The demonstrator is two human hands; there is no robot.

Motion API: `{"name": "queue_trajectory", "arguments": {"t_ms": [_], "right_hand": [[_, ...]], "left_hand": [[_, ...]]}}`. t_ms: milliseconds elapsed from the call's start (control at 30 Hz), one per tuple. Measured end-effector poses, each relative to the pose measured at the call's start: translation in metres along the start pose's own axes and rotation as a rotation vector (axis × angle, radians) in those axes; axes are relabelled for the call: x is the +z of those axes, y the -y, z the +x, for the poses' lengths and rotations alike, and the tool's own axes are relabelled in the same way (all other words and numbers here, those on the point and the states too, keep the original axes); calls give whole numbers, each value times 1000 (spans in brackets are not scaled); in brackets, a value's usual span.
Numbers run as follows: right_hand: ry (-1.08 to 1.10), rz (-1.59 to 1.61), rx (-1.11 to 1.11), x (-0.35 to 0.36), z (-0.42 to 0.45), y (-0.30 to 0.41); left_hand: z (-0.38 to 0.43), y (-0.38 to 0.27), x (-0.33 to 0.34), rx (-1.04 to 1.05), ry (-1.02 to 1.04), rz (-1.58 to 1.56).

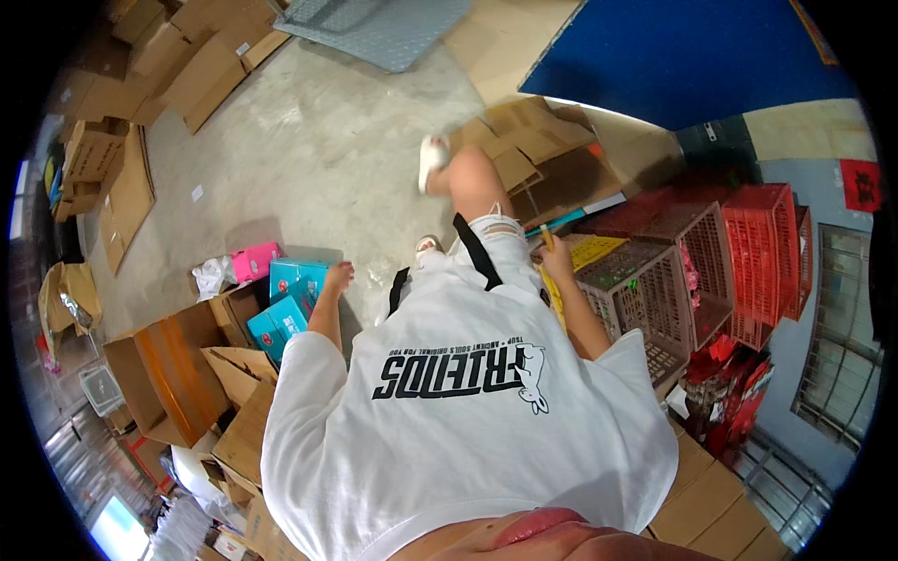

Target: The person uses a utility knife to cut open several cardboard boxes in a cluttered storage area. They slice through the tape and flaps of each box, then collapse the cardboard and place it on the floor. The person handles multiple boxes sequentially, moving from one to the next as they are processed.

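My left hand [339, 278] hangs at the left, beside a teal printed carton [298, 272], with its fingers loosely curled and nothing visible in it. Whether it touches the carton is not clear. On the right, my right hand [558, 258] is closed around a narrow yellowish item [546, 237], whose tip sticks out past the fingers. More yellow material [553, 298] shows below that hand, partly hidden by my body and arm. A second teal carton [279, 327] and a pink package [255, 261] lie near my left hand.
Plastic crates, brown [649, 308] and red [758, 245], stand close on the right. Flattened cardboard [523, 144] lies ahead of my right side. An opened carton [168, 372] is at the left, more cardboard [203, 77] at the upper left. A metal plate [375, 28] lies on the concrete floor [295, 161].
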State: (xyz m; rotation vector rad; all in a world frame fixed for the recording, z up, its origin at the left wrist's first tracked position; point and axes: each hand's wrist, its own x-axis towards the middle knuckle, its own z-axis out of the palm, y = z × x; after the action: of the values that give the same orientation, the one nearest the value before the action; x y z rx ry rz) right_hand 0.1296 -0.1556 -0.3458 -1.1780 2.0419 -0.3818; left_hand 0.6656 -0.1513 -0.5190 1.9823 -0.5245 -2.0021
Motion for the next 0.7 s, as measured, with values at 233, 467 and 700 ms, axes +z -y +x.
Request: {"name": "queue_trajectory", "arguments": {"t_ms": [233,467,700], "right_hand": [[-91,371,331,48,41,-97],[-127,334,340,17,66,-73],[-165,415,367,-14,82,-54]], "left_hand": [[6,-22,19,213,-122,154],[7,86,-17,556,-19,1397],[-15,44,42,-2,-23,440]]}}
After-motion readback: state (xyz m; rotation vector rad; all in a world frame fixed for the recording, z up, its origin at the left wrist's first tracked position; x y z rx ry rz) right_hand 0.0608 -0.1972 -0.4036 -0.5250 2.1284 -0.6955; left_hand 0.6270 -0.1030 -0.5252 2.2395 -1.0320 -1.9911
